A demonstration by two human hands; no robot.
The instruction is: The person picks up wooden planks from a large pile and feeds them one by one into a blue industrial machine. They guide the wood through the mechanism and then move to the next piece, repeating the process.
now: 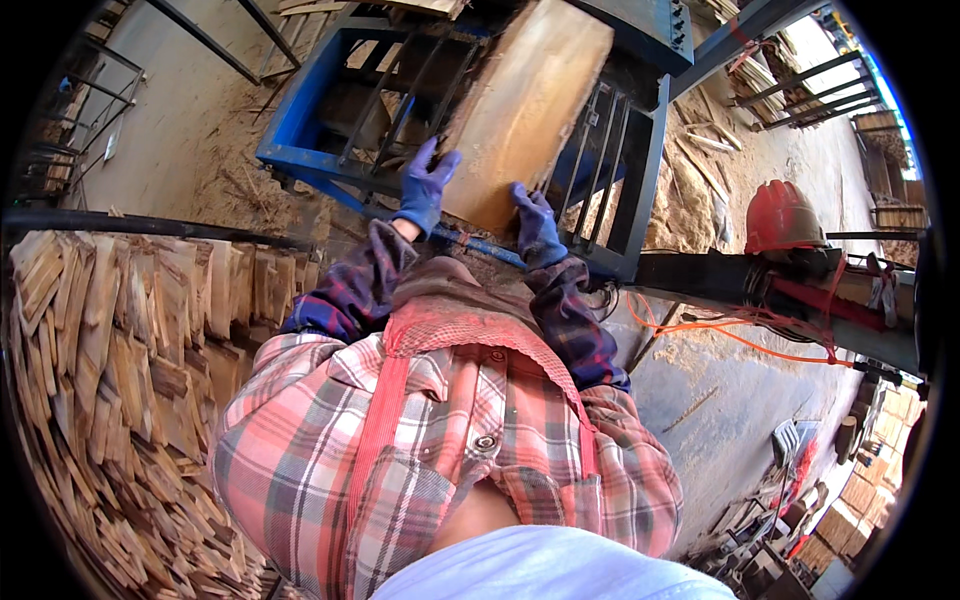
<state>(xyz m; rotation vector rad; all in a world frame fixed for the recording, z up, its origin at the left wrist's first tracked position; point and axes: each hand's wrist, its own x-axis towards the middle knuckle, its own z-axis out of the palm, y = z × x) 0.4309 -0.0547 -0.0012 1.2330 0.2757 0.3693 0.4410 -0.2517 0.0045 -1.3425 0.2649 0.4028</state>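
Head view: around you is a workshop with a pale floor (180, 110), littered with sawdust and wood scraps (680, 195) on both sides of a blue metal frame (300, 157). Dark bars (605, 150) run across the frame with gaps between them, and a blue housing (640, 25) stands at its far end. To your left, a large stack of rough thin boards (120, 340) fills the side. To your right, a red helmet (785, 215) sits on a dark beam (700, 270), and an orange hose (750, 328) trails beneath it. Farther right and low, pale wood blocks (865, 490) are piled near the rim of the view.

The wooden board (535, 110) in front of you lies lengthwise over the frame's bars, its near end toward you. It is broad and pale yellow-brown, darker toward the near end, with a rough, brownish left edge.

Your left hand (427, 185), in a blue glove, is at the board's left edge with its fingers spread; you may be gripping it, but I cannot tell. Your right hand (538, 225), gloved alike, is at the near right corner, fingers pointing forward; whether they grasp the wood cannot be told.
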